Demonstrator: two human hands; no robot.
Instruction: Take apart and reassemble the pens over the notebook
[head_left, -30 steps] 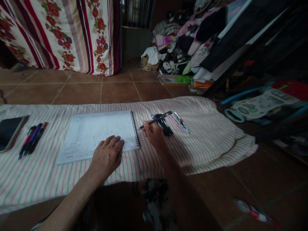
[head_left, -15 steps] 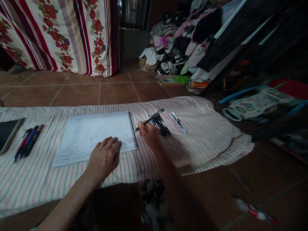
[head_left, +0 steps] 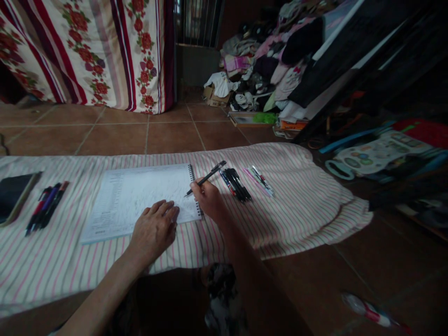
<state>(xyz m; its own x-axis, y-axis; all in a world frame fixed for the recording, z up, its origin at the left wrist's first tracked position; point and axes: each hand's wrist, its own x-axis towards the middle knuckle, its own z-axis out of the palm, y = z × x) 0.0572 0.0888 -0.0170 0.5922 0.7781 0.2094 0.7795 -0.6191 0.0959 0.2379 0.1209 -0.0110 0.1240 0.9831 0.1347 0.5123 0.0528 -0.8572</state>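
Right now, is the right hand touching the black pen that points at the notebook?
Touching. The head view shows the right hand gripping the black pen near its tip, no gap between them.

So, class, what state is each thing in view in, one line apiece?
Notebook: flat, marked page up
Pen: slanted, held in the right hand
Left hand: resting on the notebook
Dark pens: lying bunched
Left-side pens: lying side by side
Right-side pens: lying together
Cloth: spread, rumpled at right
Curtain: hanging
Clothes: piled up
Bottle: lying on its side
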